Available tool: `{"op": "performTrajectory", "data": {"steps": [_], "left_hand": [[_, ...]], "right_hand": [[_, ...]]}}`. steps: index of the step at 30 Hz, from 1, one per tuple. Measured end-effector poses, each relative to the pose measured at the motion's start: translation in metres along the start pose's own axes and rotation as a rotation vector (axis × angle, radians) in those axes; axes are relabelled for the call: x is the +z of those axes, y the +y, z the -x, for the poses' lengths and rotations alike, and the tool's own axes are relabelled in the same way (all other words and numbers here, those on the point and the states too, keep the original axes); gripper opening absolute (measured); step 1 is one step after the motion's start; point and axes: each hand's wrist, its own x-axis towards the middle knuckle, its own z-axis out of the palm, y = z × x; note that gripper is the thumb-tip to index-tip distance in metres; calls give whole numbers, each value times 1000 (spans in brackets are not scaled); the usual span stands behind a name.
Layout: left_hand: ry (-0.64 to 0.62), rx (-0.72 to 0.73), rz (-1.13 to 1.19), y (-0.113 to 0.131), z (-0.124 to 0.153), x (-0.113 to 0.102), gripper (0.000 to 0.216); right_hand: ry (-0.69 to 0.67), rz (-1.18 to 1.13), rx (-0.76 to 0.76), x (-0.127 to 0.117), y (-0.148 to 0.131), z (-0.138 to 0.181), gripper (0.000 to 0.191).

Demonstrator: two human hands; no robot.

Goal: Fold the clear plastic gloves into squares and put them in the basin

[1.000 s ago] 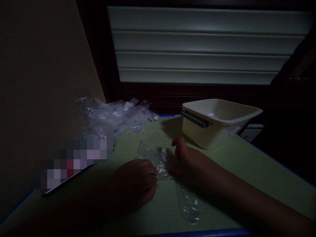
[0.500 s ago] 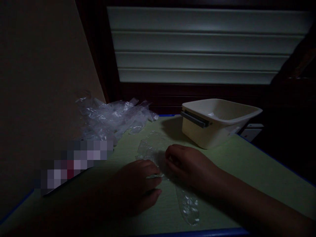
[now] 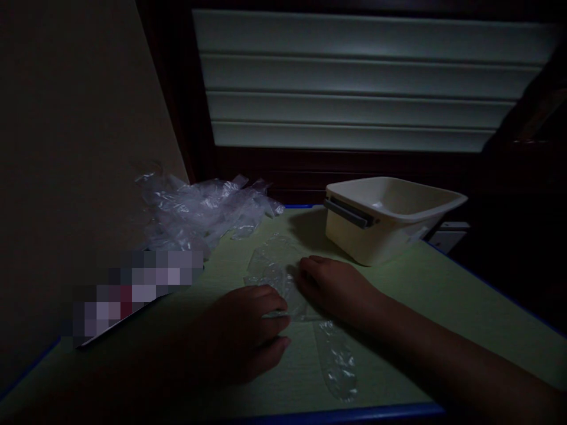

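A clear, thin disposable plastic glove (image 3: 283,265) lies spread on the light green tabletop, with one rounded finger-like part (image 3: 339,366) stretching toward the near edge. My left hand (image 3: 257,333) rests at its left side, fingers apart and lightly bent, fingertips on or just over the film. On the right side of the film, my right hand (image 3: 334,286) is laid palm down with its fingers bent; its thumb is mostly hidden. Nothing shows lifted in either hand.
A heap of crumpled clear plastic (image 3: 204,206) sits at the back left by the wall. A blurred-out flat item (image 3: 137,301) lies before it. A cream plastic bin (image 3: 363,242) with a grey handle stands at the back right. Blue edging (image 3: 376,413) borders the table.
My right hand has lowered and flattened a little onto the film, its fingers less curled. My left hand is nearly still. The glove lies slightly more spread between them.
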Motion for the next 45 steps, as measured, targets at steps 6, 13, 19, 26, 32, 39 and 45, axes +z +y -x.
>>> {"op": "performTrajectory", "data": {"steps": [6, 13, 19, 26, 32, 39, 45], "left_hand": [[-31, -10, 26, -1, -1, 1, 14], [38, -67, -29, -3, 0, 2, 16], [86, -43, -32, -3, -1, 1, 17], [-8, 19, 17, 3, -2, -2, 11], [14, 23, 36, -1, 2, 3, 9], [-34, -4, 57, -1, 0, 1, 13], [-64, -33, 41, 1, -1, 0, 15]], "right_hand": [[-2, -21, 59, 1, 11, -2, 27], [-10, -201, 77, 1, 10, -1, 25], [-55, -426, 53, -12, 12, 1, 17], [-364, -657, -155, -38, 21, 8, 6], [-539, -775, -273, -33, 19, 13, 15], [-493, -703, -330, -28, 9, 14, 24], [-455, -678, -411, -29, 3, 16, 29]]}}
